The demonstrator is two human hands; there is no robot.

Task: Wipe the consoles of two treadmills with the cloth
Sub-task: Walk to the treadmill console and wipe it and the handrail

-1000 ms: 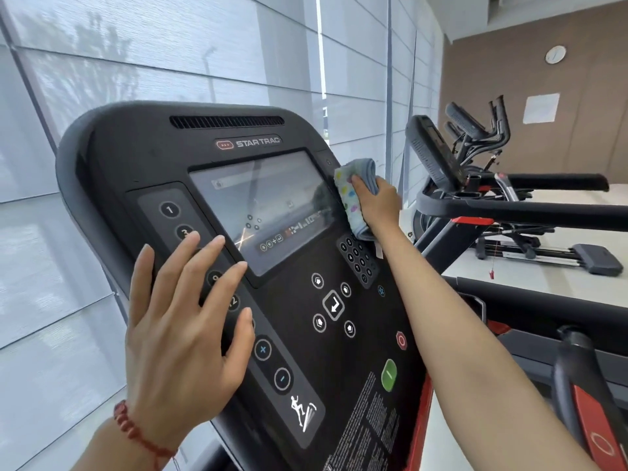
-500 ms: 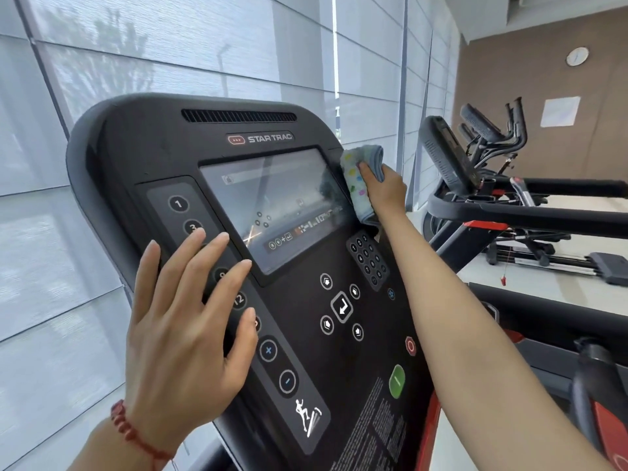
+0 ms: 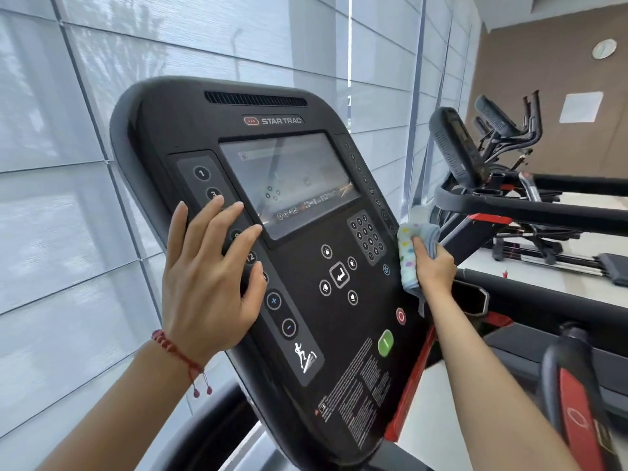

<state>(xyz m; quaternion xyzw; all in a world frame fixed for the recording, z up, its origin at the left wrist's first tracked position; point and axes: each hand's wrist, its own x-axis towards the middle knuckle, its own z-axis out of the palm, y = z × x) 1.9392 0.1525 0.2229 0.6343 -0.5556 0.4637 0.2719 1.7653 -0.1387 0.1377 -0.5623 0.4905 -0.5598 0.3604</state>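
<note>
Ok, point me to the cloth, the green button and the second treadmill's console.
cloth [image 3: 407,263]: head view, on the dotted front fold.
green button [image 3: 385,343]: head view, centre of the button face.
second treadmill's console [image 3: 450,144]: head view, on its dark side edge.

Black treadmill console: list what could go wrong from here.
1. The left hand lies flat on the black treadmill console's numbered button strip; pressing there might trigger a setting.
2. The right hand holds the pale blue dotted cloth at the console's right edge, above the red round stop button and the green oval start button; a downward stroke could press either one.
</note>
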